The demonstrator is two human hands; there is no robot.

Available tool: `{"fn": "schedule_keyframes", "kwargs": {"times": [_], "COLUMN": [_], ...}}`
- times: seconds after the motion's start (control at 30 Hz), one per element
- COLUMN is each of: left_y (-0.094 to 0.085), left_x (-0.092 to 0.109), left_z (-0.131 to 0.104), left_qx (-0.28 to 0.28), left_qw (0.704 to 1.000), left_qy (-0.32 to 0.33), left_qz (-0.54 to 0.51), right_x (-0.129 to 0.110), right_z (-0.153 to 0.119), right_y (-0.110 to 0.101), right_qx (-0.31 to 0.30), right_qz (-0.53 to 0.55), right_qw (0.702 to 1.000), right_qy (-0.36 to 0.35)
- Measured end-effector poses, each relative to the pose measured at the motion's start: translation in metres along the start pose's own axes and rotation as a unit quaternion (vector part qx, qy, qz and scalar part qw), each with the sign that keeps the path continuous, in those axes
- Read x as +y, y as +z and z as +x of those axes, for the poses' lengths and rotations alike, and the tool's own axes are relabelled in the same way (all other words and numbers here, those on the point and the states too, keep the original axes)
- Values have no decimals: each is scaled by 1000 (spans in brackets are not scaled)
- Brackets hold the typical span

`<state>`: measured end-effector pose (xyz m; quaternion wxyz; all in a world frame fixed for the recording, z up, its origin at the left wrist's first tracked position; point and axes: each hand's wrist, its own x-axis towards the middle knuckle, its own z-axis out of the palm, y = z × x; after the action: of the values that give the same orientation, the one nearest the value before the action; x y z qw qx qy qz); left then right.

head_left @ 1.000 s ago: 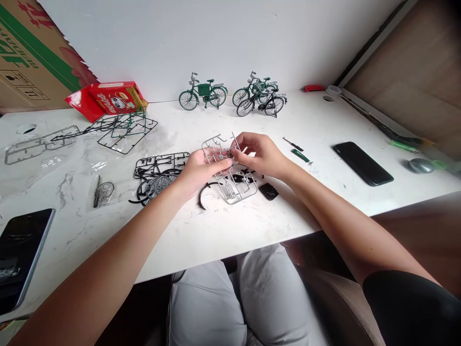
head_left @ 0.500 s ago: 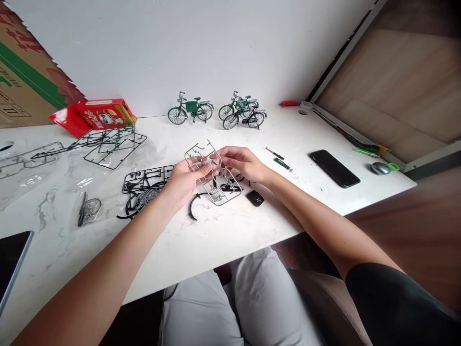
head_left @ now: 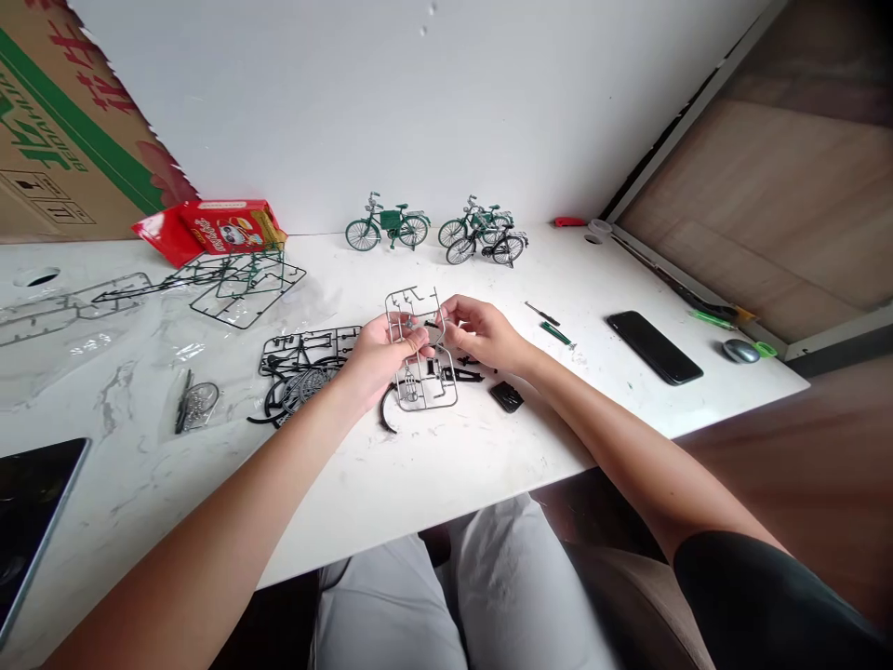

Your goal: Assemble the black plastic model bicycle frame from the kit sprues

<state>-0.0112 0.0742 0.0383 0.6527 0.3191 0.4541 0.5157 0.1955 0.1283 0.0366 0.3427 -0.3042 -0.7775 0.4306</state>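
A thin grey sprue frame (head_left: 427,408) with small model parts is held up above the table. My left hand (head_left: 383,358) pinches it near its middle. At its right side, my right hand (head_left: 484,333) is closed with thumb and fingertips on the frame's edge; whether a loose part sits there too I cannot make out. Below lie a black curved mudguard (head_left: 385,411), several small black bicycle parts (head_left: 464,374) and a black square piece (head_left: 506,397). Left of my hands is a black sprue (head_left: 307,344) with spoked wheels (head_left: 299,383), partly behind my left forearm.
Three model bicycles stand at the back, a green one (head_left: 387,223) on the left. A red box (head_left: 233,226) and more sprues (head_left: 244,288) are at left. To the right lie a small screwdriver (head_left: 542,314), green nippers (head_left: 556,334), a phone (head_left: 654,346) and a mouse (head_left: 740,351).
The grey sprue has turned more upright between my hands. My view has shifted, so the table's things appear slightly lower and further right.
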Motion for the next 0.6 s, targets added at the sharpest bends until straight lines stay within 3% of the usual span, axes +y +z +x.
{"fn": "schedule_keyframes", "kwargs": {"times": [0.17,0.27,0.6], "left_y": [-4,-5,0], "left_x": [1,3,10], "left_z": [4,3,0], "left_qx": [19,20,2], "left_qw": [999,998,991], "left_qy": [30,44,51], "left_qz": [-25,-48,-127], "right_x": [6,8,2], "right_z": [3,4,1], "right_y": [-18,-23,-17], "right_qx": [78,91,8], "right_qz": [-19,-69,-171], "right_qw": [996,993,984], "right_qy": [28,36,39]}}
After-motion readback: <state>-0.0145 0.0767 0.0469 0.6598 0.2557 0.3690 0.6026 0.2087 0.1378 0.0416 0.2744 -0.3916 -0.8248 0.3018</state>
